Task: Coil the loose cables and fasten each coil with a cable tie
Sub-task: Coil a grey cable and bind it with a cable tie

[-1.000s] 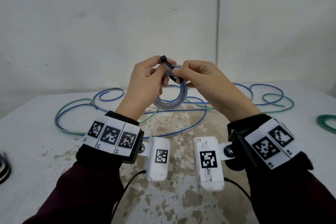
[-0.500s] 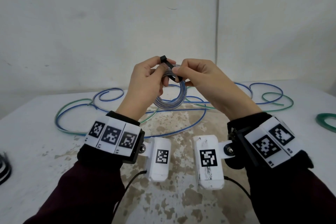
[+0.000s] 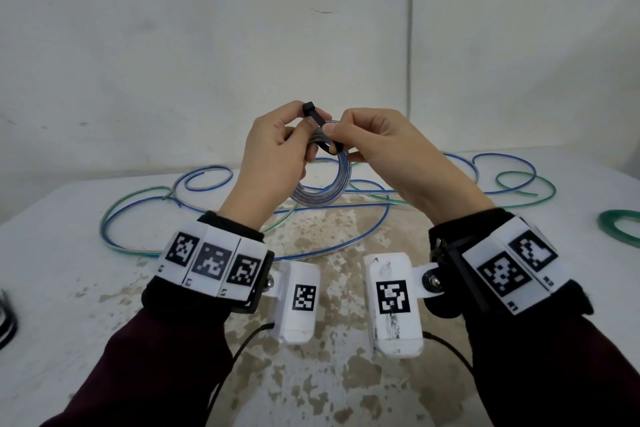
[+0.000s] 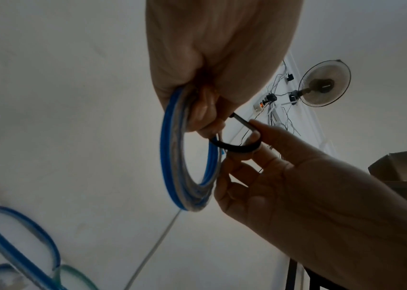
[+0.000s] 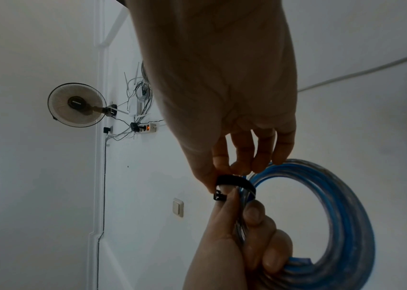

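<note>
A small coil of blue and clear cable [image 3: 323,196] hangs above the table, gripped at its top by my left hand [image 3: 298,130]. A black cable tie [image 3: 320,125] lies over the coil's top. Its square head [image 3: 308,113] sticks up by my left thumb and forefinger. My right hand [image 3: 336,140] pinches the tie's strap where it curves under the coil. In the left wrist view the cable tie [image 4: 237,147] bends as a loop beside the coil [image 4: 172,157]. The right wrist view shows the cable tie [image 5: 234,181] arched across the coil [image 5: 346,215] between both hands.
Loose blue and green cables [image 3: 145,215] sprawl over the far half of the white, worn table [image 3: 69,322], reaching right [image 3: 512,184]. A green coil [image 3: 620,229] lies at the right edge, a black coil [image 3: 7,322] at the left edge. A wall stands close behind.
My right hand has shifted slightly left and drawn the tie's strap closer round the coil. The left hand and coil have barely moved.
</note>
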Action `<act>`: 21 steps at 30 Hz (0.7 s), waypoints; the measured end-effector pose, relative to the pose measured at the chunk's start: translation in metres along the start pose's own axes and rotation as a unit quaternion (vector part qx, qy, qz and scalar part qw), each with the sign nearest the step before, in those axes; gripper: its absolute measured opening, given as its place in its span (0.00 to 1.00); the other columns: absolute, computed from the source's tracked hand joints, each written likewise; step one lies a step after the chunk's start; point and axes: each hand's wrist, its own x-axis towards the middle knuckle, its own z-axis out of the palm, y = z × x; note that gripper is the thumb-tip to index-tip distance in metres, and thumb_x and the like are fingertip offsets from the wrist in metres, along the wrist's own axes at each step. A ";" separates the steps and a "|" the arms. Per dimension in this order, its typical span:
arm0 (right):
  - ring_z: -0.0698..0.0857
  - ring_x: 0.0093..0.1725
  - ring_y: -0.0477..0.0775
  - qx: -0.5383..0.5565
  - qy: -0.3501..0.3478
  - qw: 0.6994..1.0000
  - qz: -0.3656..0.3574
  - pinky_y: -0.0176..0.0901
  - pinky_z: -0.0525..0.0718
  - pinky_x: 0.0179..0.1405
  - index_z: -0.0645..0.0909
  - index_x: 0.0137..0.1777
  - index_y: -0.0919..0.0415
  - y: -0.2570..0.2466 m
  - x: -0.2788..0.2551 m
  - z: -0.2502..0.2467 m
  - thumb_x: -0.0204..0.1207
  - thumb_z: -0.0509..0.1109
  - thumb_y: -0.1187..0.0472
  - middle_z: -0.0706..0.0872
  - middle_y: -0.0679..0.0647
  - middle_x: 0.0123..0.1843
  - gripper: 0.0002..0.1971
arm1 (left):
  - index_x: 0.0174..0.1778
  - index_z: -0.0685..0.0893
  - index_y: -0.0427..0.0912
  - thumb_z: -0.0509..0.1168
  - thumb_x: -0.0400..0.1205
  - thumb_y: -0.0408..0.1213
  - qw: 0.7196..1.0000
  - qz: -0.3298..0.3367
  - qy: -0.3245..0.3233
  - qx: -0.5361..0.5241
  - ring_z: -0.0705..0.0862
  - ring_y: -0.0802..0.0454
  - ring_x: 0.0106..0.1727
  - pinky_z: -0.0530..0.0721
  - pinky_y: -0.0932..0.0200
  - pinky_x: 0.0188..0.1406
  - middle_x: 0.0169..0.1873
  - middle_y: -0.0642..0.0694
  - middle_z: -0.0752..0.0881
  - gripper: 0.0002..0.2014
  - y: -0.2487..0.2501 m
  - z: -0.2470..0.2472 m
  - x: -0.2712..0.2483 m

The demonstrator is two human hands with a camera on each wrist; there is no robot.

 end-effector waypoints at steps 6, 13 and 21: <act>0.75 0.41 0.51 0.004 0.016 1.000 0.000 0.45 0.72 0.47 0.76 0.29 0.57 0.000 0.000 0.001 0.80 0.67 0.60 0.80 0.55 0.34 0.17 | 0.49 0.85 0.35 0.58 0.85 0.31 0.999 0.032 0.015 0.027 0.66 0.59 0.16 0.65 0.68 0.19 0.16 0.54 0.76 0.09 0.000 0.002 0.000; 0.79 0.38 0.51 0.001 0.064 0.998 0.008 0.38 0.76 0.41 0.80 0.34 0.62 -0.001 0.000 0.001 0.79 0.69 0.56 0.84 0.66 0.38 0.14 | 0.35 0.80 0.43 0.58 0.85 0.30 0.988 0.098 0.001 0.120 0.72 0.61 0.19 0.66 0.71 0.22 0.16 0.60 0.78 0.13 0.002 0.009 -0.007; 0.75 0.24 0.35 -0.034 0.077 0.996 0.004 0.29 0.70 0.24 0.83 0.40 0.56 -0.009 -0.004 -0.009 0.77 0.72 0.60 0.81 0.48 0.31 0.05 | 0.48 0.88 0.43 0.58 0.84 0.31 0.974 0.058 -0.116 0.188 0.69 0.60 0.16 0.64 0.70 0.19 0.18 0.51 0.74 0.12 0.014 -0.004 -0.009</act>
